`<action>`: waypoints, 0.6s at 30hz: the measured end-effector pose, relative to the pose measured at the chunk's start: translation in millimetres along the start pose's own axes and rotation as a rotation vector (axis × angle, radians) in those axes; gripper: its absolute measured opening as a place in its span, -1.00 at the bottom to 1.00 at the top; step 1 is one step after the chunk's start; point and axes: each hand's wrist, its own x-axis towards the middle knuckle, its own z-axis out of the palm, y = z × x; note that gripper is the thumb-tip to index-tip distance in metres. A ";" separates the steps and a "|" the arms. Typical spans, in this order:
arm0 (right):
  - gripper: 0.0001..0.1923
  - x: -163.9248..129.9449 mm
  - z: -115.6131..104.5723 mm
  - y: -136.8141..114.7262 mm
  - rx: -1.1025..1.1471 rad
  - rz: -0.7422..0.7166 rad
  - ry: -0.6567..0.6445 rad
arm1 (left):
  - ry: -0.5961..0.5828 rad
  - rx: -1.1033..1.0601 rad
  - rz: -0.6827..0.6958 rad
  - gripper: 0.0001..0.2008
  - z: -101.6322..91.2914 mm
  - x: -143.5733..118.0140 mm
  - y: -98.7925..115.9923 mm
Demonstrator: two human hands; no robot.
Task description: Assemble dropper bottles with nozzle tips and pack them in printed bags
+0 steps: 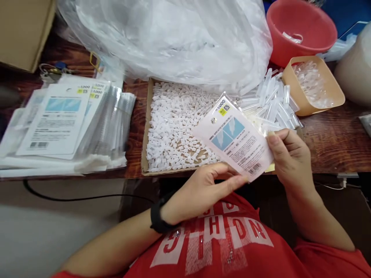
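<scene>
Two hands (pixel 203 189), one packet (pixel 234 139)

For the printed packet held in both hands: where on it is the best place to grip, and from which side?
Grip the packet by its lower edge, coming from the person's side. It is a thin flat sleeve, tilted, its hang-hole end pointing away toward the tray. The left hand pinches that near edge by the barcode, and the right hand holds the right corner, which probably keeps it flat.

worktop (pixel 333 143): dark reddish-brown wood with strong grain, its front edge running across the view
floor (pixel 43 231): pale grey, plain
cable (pixel 72 199): black, lying along the floor below the worktop
light: soft, even
</scene>
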 end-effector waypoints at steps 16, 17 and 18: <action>-0.49 -36.1 22.1 12.7 0.425 0.265 -0.035 | 0.031 -0.180 0.016 -0.60 10.8 -4.0 -13.1; -0.52 -38.0 22.1 15.1 0.413 0.249 -0.030 | 0.055 -0.286 0.011 -0.48 14.4 -0.6 -12.7; -0.56 -39.9 22.0 16.9 0.400 0.232 -0.032 | 0.089 -0.343 0.004 -0.43 17.5 2.7 -11.7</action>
